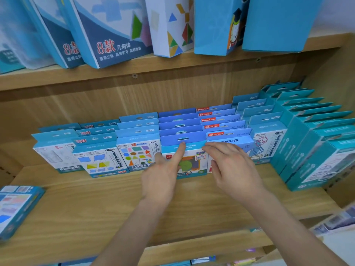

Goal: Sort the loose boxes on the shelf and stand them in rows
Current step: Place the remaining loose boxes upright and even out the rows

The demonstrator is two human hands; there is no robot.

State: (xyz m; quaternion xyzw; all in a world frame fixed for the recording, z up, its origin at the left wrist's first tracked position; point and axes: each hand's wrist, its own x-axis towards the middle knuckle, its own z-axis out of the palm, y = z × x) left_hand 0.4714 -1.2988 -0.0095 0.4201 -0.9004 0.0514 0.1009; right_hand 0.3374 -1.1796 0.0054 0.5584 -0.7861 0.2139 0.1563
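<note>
1. Teal flat cardboard box (17,210) lies on its face at the near left edge of the pale wooden shelf board (115,204), well apart from the rows. Judged still unsorted.
2. Upright blue-topped card boxes (99,150) stand in files running near to far, like with like.
3. Left hand (161,173): index finger straight, tip touching the top edge of the green-disc front box (192,164). It grips nothing and is likely pushing the box back flush.
4. Right hand (230,167): fingers straight, laid on the neighbouring white-and-blue front box (228,140). It holds nothing and is probably steadying that file.
5. Taller teal boxes (307,146) stand in a row at the right end.
</note>
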